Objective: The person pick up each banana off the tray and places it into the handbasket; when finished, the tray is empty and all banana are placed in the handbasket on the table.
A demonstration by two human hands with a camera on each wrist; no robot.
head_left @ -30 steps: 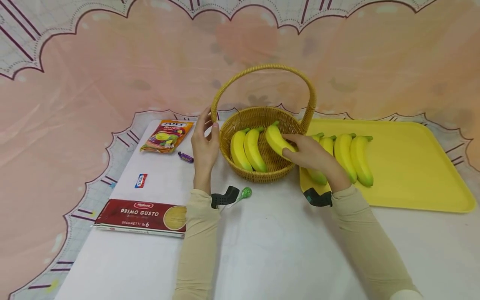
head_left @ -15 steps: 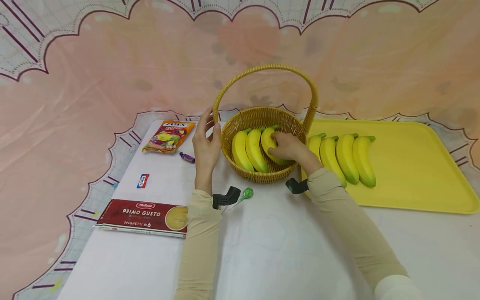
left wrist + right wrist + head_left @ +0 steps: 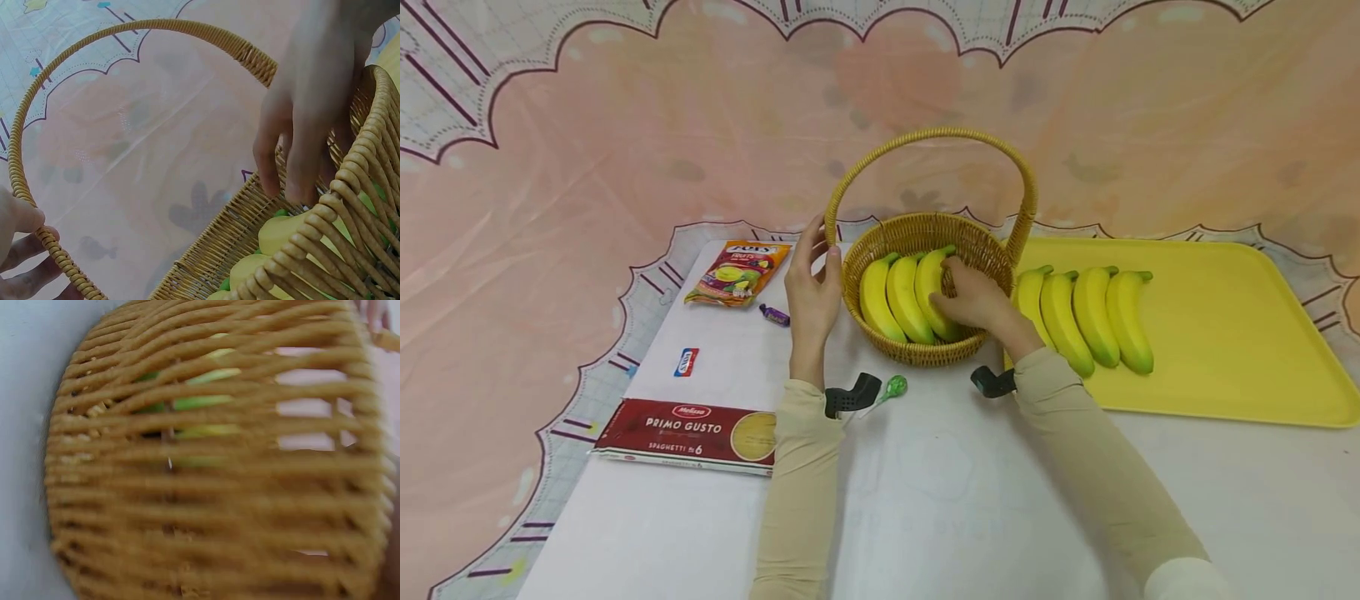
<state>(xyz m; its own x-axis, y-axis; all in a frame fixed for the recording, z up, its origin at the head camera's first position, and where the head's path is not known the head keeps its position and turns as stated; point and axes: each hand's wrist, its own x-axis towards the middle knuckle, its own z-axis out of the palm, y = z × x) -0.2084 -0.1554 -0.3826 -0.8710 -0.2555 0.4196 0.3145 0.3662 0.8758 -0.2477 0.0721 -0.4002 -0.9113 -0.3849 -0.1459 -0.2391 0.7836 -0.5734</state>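
Note:
A wicker basket [image 3: 928,357] with a tall arched handle [image 3: 934,135] stands at the middle of the table. My left hand [image 3: 814,298] holds the handle's left foot, thumb and fingers on either side of it in the left wrist view. Inside the basket, my right hand [image 3: 981,302] grips a banana [image 3: 927,287] by its right side. That banana lies against a second banana [image 3: 906,298], with a third banana [image 3: 878,300] at the left. In the right wrist view the basket's woven wall [image 3: 219,481] fills the picture and hides the right hand's fingers.
Several bananas [image 3: 1126,321] lie in a row on a yellow tray [image 3: 1232,342] to the right. Left of the basket are a candy bag [image 3: 737,273], a purple wrapped sweet [image 3: 774,315], a small red-blue packet [image 3: 685,362] and a spaghetti pack [image 3: 688,433]. A green lollipop [image 3: 895,387] lies in front.
My right hand has lowered the banana from the basket's right side into the basket and shifted it left against the other two. The left hand has stayed on the handle.

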